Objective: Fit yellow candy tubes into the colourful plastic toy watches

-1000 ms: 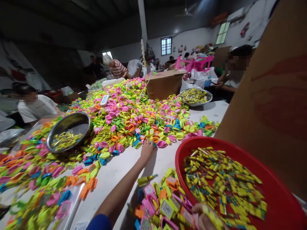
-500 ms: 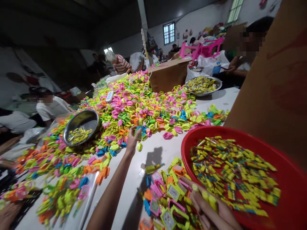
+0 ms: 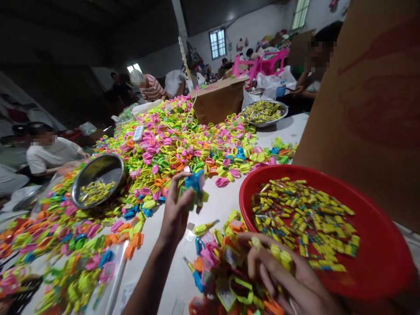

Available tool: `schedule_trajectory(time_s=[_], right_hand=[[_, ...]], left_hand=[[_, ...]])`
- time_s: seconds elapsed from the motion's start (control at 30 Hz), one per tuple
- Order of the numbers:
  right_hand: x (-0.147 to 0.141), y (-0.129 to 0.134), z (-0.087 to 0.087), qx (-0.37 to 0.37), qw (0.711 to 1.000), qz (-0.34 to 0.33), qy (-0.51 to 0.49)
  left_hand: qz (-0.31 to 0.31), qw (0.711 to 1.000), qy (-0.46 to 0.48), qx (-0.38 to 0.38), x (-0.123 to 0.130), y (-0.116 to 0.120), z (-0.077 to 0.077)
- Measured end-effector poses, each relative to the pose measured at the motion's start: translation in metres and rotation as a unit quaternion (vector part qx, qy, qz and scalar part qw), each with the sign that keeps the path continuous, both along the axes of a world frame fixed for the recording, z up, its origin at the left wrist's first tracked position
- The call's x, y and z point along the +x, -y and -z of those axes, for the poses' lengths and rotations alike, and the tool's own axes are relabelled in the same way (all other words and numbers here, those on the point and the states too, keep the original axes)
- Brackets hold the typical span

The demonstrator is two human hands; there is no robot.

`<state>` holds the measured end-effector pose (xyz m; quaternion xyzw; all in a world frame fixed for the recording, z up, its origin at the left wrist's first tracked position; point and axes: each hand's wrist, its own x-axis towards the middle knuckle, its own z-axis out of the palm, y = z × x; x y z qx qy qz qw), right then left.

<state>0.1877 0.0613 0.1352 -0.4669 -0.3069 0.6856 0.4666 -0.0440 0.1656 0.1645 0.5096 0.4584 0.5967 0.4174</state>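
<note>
My left hand (image 3: 175, 208) is closed around a few plastic toy watches (image 3: 196, 181), blue and green ones showing, raised over the white table (image 3: 218, 197). My right hand (image 3: 288, 273) holds several small yellow-capped tubes (image 3: 285, 259) between its fingers; their lower ends are hidden. Beneath it sits a heap of mixed toy watches (image 3: 226, 291) in pink, orange, blue and yellow-green. A single yellow tube (image 3: 205, 227) lies on the table between my hands. Beside my right hand, a red basin (image 3: 377, 245) contains many yellow tubes.
A large pile of toy watches (image 3: 170, 144) covers the table's middle. A steel bowl (image 3: 118, 168) of yellow tubes tilts on it at left, another bowl (image 3: 285, 114) stands farther back. Cardboard (image 3: 370, 109) rises at right. Other people sit or stand around the table.
My left hand has lifted from the pile's edge and come back towards me with toy watches in it. The right hand still holds the yellow tubes. The view has shifted slightly right.
</note>
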Motion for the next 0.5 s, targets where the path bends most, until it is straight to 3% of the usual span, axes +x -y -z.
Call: schedule_trajectory(time_s=[0.13, 0.2, 0.27, 0.37, 0.43, 0.5], right_hand=[[0.006, 0.006, -0.016, -0.046, 0.998, 0.04, -0.009], [0.008, 0.012, -0.028, -0.065, 0.995, 0.07, -0.014], [0.008, 0.016, -0.036, -0.064, 0.994, 0.09, -0.004], [0.007, 0.019, -0.035, -0.047, 0.996, 0.071, 0.029], [0.006, 0.02, -0.025, -0.027, 0.996, 0.058, 0.068], [0.005, 0.021, -0.012, 0.014, 0.99, 0.066, 0.121]], left_hand=[[0.12, 0.989, 0.079, 0.02, 0.034, 0.062, 0.0], [0.123, 0.99, 0.031, 0.058, 0.042, 0.077, 0.002], [0.107, 0.979, -0.094, 0.147, 0.045, 0.082, 0.003], [0.123, 0.894, -0.308, 0.301, 0.043, 0.08, 0.002], [0.142, 0.841, -0.388, 0.35, 0.04, 0.08, 0.005], [0.15, 0.846, -0.369, 0.355, 0.039, 0.084, 0.011]])
